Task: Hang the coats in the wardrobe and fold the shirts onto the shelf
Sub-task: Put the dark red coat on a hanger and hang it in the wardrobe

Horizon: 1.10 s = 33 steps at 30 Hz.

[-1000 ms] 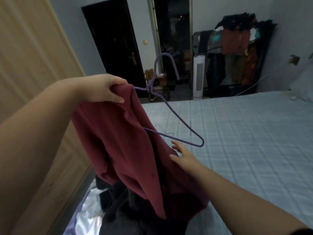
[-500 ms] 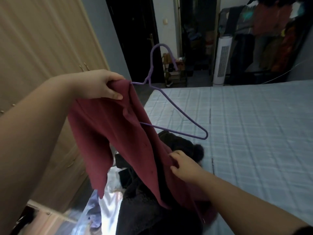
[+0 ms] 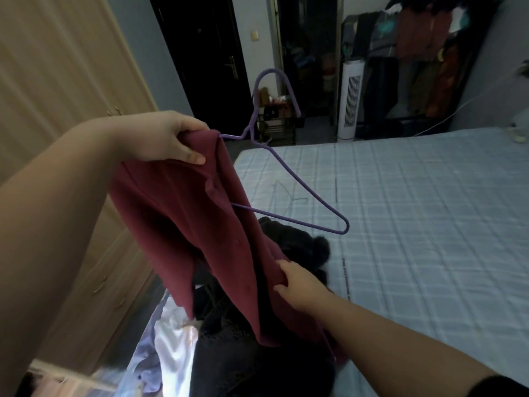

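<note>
A dark red coat (image 3: 183, 224) hangs half on a purple wire hanger (image 3: 289, 179), whose right arm and hook stick out bare. My left hand (image 3: 169, 138) grips the coat's shoulder together with the hanger's left end, raised above the bed. Lower down, my right hand (image 3: 297, 282) pinches the coat's front edge, fingers curled into the fabric. Under the coat, a pile of dark clothes (image 3: 289, 247) with a fluffy black trim lies on the bed. The wooden wardrobe (image 3: 57, 81) stands at the left, doors closed.
The bed (image 3: 415, 224) with a pale blue checked cover fills the right side. White and lilac garments (image 3: 169, 348) lie at its near left corner. Beyond are a dark door (image 3: 206, 58), a white tower fan (image 3: 350, 101) and a loaded clothes rack (image 3: 423, 53).
My right hand went from lying flat on the coat to pinching its front edge lower down. The view tilted downward; my left hand kept the coat and hanger raised.
</note>
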Each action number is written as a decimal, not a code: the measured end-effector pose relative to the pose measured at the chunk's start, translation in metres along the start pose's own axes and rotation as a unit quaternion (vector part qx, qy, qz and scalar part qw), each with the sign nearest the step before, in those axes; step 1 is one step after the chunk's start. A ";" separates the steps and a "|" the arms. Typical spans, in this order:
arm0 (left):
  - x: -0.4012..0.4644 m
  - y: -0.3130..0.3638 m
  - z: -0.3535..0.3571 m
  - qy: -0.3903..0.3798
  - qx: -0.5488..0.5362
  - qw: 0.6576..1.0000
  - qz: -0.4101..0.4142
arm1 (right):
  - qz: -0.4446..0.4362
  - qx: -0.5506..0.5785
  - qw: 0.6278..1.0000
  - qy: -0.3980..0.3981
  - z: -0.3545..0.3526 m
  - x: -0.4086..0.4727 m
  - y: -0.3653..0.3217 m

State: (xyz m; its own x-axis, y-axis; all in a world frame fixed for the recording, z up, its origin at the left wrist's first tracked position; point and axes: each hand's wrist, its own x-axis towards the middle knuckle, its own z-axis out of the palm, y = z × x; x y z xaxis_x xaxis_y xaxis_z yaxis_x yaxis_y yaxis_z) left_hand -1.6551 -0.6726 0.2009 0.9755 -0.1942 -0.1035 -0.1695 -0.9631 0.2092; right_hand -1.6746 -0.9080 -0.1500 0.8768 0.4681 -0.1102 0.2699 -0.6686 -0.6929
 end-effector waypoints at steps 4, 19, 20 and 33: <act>-0.003 -0.006 0.000 -0.009 -0.024 1.000 0.005 | 0.038 0.056 0.997 0.034 -0.019 0.002 0.016; 0.023 0.014 0.014 -0.035 -0.041 0.998 0.032 | 0.107 0.130 0.959 0.226 -0.161 -0.023 0.053; 0.024 0.015 0.014 -0.044 -0.036 0.998 0.033 | 0.114 0.118 0.959 0.230 -0.169 -0.025 0.056; 0.078 0.070 0.057 0.035 0.059 0.994 0.080 | 0.105 0.100 0.891 0.431 -0.259 -0.074 0.006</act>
State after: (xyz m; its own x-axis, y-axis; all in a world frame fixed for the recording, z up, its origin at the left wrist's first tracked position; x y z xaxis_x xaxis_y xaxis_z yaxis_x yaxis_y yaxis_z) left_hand -1.5990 -0.7663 0.1519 0.9412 -0.3377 -0.0097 -0.3351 -0.9368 0.1010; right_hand -1.6348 -1.0957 0.0385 0.9026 -0.3302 0.2761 0.0634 -0.5325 -0.8440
